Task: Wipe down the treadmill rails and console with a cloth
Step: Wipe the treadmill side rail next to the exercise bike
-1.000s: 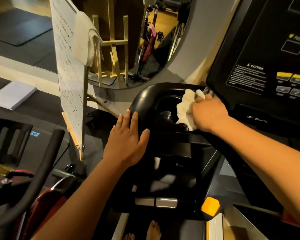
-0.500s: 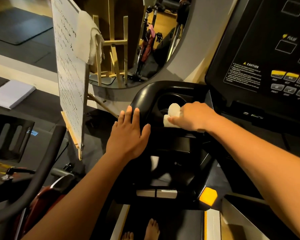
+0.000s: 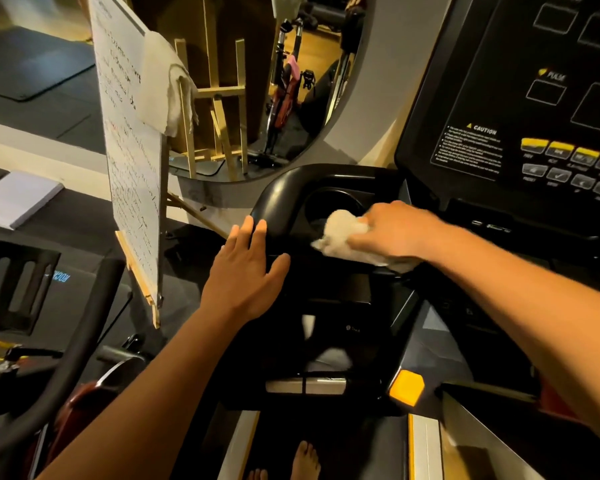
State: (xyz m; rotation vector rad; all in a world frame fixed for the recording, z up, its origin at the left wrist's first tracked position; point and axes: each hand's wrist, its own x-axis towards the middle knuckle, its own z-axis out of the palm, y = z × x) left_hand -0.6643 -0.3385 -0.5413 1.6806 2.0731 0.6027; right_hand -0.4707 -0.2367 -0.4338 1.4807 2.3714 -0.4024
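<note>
The black treadmill console (image 3: 534,109) with yellow and grey buttons fills the upper right. Left of it sits a glossy black tray with a round cup holder (image 3: 333,202). My right hand (image 3: 392,230) grips a crumpled white cloth (image 3: 340,230) and presses it on the tray's front rim, just below the cup holder. My left hand (image 3: 246,271) lies flat with straight fingers on the tray's curved left edge (image 3: 278,195). Part of the cloth is hidden under my right palm.
A whiteboard on a wooden easel (image 3: 132,161) with a white rag (image 3: 167,84) draped over it stands close to the left. A curved mirror (image 3: 274,81) lies behind. An exercise bike handlebar (image 3: 66,341) is at lower left. Bare toes (image 3: 302,462) show on the belt.
My right hand has slid the cloth from the console's lower left corner down and left over the cup holder onto its front rim. My left hand has stayed in place.
</note>
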